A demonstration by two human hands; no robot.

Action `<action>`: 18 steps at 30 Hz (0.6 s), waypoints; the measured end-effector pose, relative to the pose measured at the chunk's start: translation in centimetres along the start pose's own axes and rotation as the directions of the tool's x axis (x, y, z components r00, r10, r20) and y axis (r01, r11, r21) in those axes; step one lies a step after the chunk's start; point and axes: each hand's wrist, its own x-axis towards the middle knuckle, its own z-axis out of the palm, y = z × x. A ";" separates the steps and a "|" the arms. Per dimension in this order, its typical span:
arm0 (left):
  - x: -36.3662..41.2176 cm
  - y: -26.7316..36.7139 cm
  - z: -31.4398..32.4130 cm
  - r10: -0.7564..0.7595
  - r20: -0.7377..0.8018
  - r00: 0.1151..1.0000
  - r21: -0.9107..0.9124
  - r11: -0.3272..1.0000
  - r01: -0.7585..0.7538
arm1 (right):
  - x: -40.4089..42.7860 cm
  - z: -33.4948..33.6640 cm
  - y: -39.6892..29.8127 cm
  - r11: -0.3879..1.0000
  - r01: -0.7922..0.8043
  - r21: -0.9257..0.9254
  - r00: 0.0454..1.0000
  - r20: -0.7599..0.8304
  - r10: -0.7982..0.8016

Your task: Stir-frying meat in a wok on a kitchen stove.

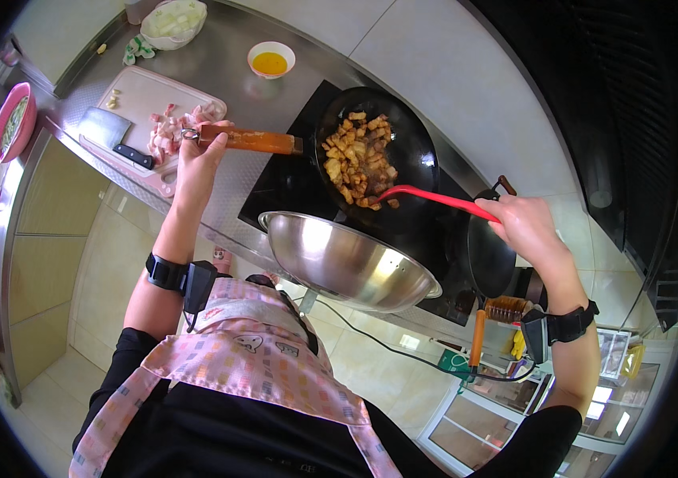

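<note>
My left hand grips the wooden handle of a black wok near its metal hanging ring. Browned pieces of meat are gathered in the wok. In my right hand is a red cooking utensil, its head among the meat at the wok's near side. Just beyond my left hand, raw pork pieces lie on a pale pink cutting board. A cleaver with a black handle rests on that board, near a few small pale pieces.
A large stainless steel basin stands at the counter's front edge, close to the wok. Right of it is a second dark pan with a wooden handle. Behind sit a small bowl of yellow liquid and a white bowl of pale cut vegetable.
</note>
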 end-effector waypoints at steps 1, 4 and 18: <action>0.0 -0.1 -0.1 0.000 0.000 1.000 0.001 1.000 0.000 | 0.1 0.0 -0.1 1.000 0.000 0.001 1.000 0.000 0.000; 0.0 -0.2 -0.4 -0.005 0.021 1.000 -0.008 1.000 0.005 | 0.5 0.0 -0.5 1.000 -0.014 0.025 0.999 0.031 0.013; -0.2 0.3 0.0 -0.006 0.022 1.000 0.037 0.999 0.005 | 2.2 -0.8 -1.5 0.986 0.157 0.057 0.971 0.173 -0.164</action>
